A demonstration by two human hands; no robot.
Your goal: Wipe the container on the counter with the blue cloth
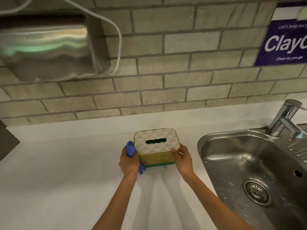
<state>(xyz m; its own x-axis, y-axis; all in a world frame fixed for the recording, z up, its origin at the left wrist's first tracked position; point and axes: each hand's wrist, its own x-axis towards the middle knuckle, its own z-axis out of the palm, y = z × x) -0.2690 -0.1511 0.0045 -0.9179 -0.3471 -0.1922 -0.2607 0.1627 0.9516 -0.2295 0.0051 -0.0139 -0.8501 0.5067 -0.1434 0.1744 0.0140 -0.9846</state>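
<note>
The left hand (pixel 129 161) is curled tight around the blue cloth (pixel 130 148) — one bunch of cloth sticks up above the fingers and another bit hangs out below, by the wrist. The cloth is pushed against the left side of the container (pixel 157 146). The right hand (pixel 181 156) is partly open, its fingers pressed flat on the right side of the container, with nothing else in it. So the container sits between the two hands. It is a box with a pale, bumpy lid that has a long dark slot in the top, yellow sides and a green strip at the bottom. It stands on the white counter (pixel 66 171), near the back wall. Off to the right is a shiny metal sink (pixel 249 156) with a tap (pixel 286 120) — well apart from the box.
</note>
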